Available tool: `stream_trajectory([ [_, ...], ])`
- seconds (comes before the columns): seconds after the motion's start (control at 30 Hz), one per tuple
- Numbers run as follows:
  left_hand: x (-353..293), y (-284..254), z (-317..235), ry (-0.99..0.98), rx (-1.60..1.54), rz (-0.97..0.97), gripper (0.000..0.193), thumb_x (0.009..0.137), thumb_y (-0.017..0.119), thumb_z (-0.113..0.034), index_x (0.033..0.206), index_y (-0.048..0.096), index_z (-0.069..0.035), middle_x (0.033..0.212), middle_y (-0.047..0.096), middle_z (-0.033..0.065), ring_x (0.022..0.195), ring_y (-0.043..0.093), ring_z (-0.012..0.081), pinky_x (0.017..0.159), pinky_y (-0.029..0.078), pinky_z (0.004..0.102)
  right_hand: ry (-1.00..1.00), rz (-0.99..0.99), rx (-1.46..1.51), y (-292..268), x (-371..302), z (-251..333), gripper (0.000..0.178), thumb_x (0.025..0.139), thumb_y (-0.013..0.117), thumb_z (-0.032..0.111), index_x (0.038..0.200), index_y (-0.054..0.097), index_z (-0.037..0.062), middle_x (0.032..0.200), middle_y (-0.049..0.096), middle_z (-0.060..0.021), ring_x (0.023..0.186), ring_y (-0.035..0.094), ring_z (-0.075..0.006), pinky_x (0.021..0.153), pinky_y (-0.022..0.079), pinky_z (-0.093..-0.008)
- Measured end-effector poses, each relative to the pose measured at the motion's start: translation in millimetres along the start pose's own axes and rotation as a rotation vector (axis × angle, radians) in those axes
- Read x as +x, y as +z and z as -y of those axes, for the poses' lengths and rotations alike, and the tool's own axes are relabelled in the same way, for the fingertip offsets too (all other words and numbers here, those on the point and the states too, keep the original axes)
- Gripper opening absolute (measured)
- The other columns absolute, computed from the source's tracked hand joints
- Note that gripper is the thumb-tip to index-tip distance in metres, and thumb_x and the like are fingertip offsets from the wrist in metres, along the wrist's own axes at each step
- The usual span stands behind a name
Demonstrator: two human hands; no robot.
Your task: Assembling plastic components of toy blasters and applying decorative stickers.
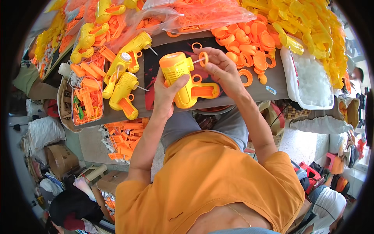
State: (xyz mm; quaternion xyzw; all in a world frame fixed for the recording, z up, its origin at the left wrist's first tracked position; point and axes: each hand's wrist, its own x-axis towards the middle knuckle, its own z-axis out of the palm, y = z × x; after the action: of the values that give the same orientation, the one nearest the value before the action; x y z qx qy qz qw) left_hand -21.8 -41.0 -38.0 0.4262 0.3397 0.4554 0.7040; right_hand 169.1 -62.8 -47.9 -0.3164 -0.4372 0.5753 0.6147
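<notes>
My left hand (pixel 165 93) is wrapped around a yellow toy gun (pixel 178 72) with an orange cap at its top end and an orange trigger ring on its handle side. From the body a thin pale rod (pixel 197 61) sticks out to the right. At that rod's end my right hand (pixel 225 72) pinches a small orange ring (pixel 203 59) between thumb and fingers. Whether the rod passes through the ring is hard to make out. Left of my hands lie several similar yellow toy guns (pixel 124 90), some with thin rods sticking out.
Loose orange rings and caps (pixel 261 43) are heaped at the far right, beside a pile of yellow shells (pixel 307 23). A white tub (pixel 293 91) holds translucent pieces. At the left, a clear bin (pixel 102 113) holds orange parts. Plastic bags (pixel 218 13) lie at the back.
</notes>
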Motion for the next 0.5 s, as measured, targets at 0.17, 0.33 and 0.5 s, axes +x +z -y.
stream_trajectory([
  [0.17,19.7,-2.6,5.3,0.095,0.167,0.096,0.063,0.081,0.074,-0.009,0.134,0.041,-0.004,0.118,0.058,0.007,0.108,0.057,0.0152,0.094,0.046,0.0307,0.043,-0.079,-0.369,8.4,-6.9,0.4,0.039,0.088,0.064,0.003,0.125,0.053,0.0014,0.122,0.06,-0.0094,0.097,0.064,-0.0159,0.085,0.053,-0.0281],
  [0.33,28.2,2.4,7.8,0.187,0.172,0.185,0.084,0.083,0.074,-0.01,0.146,0.018,-0.005,0.129,0.048,0.0106,0.114,0.053,0.0174,0.1,0.042,0.0323,-0.369,-0.256,-0.9,23.5,-9.6,2.8,0.038,0.079,0.07,-0.003,0.115,0.062,0.0043,0.107,0.064,-0.0091,0.09,0.066,-0.016,0.075,0.055,-0.0268],
  [0.5,31.4,15.6,15.0,0.302,0.301,0.104,0.075,0.086,0.072,-0.016,0.141,0.022,-0.006,0.125,0.048,0.011,0.112,0.052,0.0168,0.099,0.043,0.0319,-0.415,-0.272,-0.814,23.5,-13.9,-14.0,0.036,0.081,0.067,-0.005,0.115,0.063,0.0031,0.109,0.061,-0.0088,0.089,0.063,-0.0138,0.077,0.054,-0.0259],
])
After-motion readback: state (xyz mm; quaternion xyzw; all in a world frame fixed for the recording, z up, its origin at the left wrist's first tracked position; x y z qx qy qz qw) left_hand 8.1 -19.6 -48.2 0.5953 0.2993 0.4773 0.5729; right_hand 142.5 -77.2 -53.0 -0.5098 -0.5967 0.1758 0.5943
